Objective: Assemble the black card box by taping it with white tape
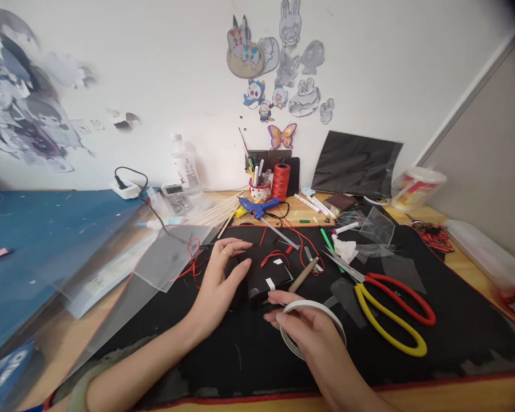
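Both hands are flanking the black box (261,279): right hand (313,329) is gripping the tape roll (300,305) to its near right, left hand (221,280) is curving loosely at its left, contact unclear. Two white strips (270,283) are already sitting on it; taping is looking partway, remainder unclear, right hand partly hiding its near edge.

White tape roll (315,304), black mat (206,363)

White tape roll (337,320), tilted, black box (257,277), white pieces (270,283) on it
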Demonstrator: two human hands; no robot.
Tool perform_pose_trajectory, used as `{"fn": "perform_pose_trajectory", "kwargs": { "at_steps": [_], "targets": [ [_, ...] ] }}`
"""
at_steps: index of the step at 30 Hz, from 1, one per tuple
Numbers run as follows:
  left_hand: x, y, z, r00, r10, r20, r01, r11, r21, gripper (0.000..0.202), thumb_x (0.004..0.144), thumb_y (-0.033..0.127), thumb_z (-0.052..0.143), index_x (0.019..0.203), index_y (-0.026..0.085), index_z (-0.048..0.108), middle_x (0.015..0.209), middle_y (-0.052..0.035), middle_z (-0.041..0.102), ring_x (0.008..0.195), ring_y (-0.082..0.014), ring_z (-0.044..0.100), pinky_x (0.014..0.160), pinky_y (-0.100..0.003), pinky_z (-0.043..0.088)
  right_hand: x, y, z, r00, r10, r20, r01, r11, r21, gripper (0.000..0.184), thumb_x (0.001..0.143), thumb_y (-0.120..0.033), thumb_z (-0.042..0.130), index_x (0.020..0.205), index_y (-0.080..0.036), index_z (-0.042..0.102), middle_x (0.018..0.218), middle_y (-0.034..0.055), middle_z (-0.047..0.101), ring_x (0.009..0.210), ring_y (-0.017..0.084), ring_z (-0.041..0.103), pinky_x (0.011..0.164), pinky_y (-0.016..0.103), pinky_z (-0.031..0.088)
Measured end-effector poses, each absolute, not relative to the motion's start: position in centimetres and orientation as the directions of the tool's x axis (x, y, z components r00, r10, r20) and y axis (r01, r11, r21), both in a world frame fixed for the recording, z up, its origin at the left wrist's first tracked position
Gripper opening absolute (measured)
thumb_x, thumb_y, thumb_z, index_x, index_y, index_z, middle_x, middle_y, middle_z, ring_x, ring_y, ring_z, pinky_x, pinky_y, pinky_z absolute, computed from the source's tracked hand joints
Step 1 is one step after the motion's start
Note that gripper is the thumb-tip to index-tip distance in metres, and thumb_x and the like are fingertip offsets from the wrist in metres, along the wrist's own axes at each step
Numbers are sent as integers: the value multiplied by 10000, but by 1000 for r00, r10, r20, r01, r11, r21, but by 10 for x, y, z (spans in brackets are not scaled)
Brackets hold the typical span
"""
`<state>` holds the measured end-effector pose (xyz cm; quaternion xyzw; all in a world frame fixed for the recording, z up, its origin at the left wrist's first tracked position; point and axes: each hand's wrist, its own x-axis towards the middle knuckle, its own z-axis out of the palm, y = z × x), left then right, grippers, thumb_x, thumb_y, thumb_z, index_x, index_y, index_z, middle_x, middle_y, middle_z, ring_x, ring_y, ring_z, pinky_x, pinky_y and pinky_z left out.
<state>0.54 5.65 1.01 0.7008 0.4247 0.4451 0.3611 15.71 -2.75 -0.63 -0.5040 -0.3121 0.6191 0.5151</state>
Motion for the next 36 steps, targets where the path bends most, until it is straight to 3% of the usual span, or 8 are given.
{"fn": "perform_pose_trajectory", "kwargs": {
  "at_steps": [5, 10, 17, 22, 26, 29, 36],
  "targets": [
    [10, 62, 37, 469, 861, 196, 536, -454, 712, 500, 708, 367, 633, 1168, 252, 475, 1168, -49, 472, 1098, -245, 471, 975, -418, 371, 156, -26, -2, 39, 957, -287, -316, -261, -912, 216, 699, -238, 646, 909, -202, 671, 941, 22, 693, 859, 162, 643, 841, 290, 452],
    [17, 60, 45, 537, 828, 165, 656, -532, 536, 610, 664, 360, 637, 1225, 217, 443, 1184, -83, 466, 1097, -287, 469, 939, -459, 404, 155, -25, 4, 29, 969, -244, -269, -228, -936, 208, 713, -222, 618, 917, -202, 655, 842, 9, 693, 868, 174, 639, 828, 303, 461],
    [18, 62, 46, 546, 822, 160, 686, -548, 479, 575, 668, 348, 618, 1202, 202, 465, 1153, -83, 487, 1081, -279, 489, 924, -427, 423, 156, -24, 0, 61, 986, -153, -259, -132, -957, 124, 732, -235, 594, 848, -192, 581, 890, 24, 658, 911, 173, 618, 877, 314, 437],
    [20, 61, 44, 545, 824, 154, 711, -551, 437, 597, 659, 346, 606, 1217, 198, 453, 1174, -88, 480, 1091, -293, 477, 911, -436, 430, 154, -27, -5, 80, 994, -79, -119, -69, -990, 91, 771, -196, 534, 860, -208, 525, 870, 4, 604, 905, 158, 583, 824, 286, 438],
    [22, 62, 38, 508, 839, 192, 711, -535, 456, 617, 636, 308, 616, 1217, 191, 449, 1187, -92, 502, 1108, -298, 456, 931, -463, 408, 155, -28, -8, 95, 994, -57, -54, -52, -997, 116, 793, -219, 508, 908, -208, 507, 890, 15, 600, 915, 172, 577, 812, 300, 445],
    [23, 62, 35, 463, 861, 209, 676, -496, 546, 619, 630, 280, 626, 1210, 168, 441, 1170, -105, 519, 1114, -287, 459, 956, -462, 383, 159, -26, -5, 122, 992, -22, 15, -24, -1000, 137, 796, -252, 516, 926, -208, 506, 920, 26, 604, 910, 178, 581, 804, 305, 452],
    [32, 46, 28, 246, 949, 197, 544, -304, 782, 673, 646, 235, 621, 1256, 187, 342, 1159, -82, 420, 1150, -242, 424, 1008, -429, 328, 173, -19, 15, 190, 966, 176, 417, 82, -905, 150, 805, -239, 493, 951, -219, 516, 886, 27, 621, 867, 181, 588, 795, 324, 440]
  ]
}}
